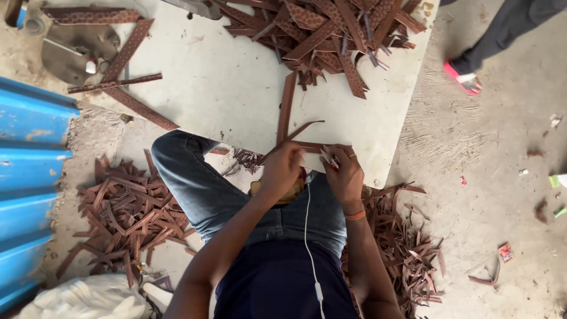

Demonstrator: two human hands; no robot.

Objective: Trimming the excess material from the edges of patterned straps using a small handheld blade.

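I sit at the near edge of a pale flat board (pixel 224 82). My left hand (pixel 282 168) grips a long brown leather strip (pixel 286 106) that runs away from me across the board, with a thin offcut curling off to its right. My right hand (pixel 344 174) is closed on a small tool with a red part (pixel 332 160), held against the near end of the strip. Both hands are close together above my knee.
A heap of brown patterned strips (pixel 331 35) lies at the board's far end, several more (pixel 127 59) at the far left. Trimmed scraps pile on the floor at left (pixel 127 215) and right (pixel 407 248). Blue corrugated sheet (pixel 29 177) stands left. Another person's foot (pixel 463 77) is far right.
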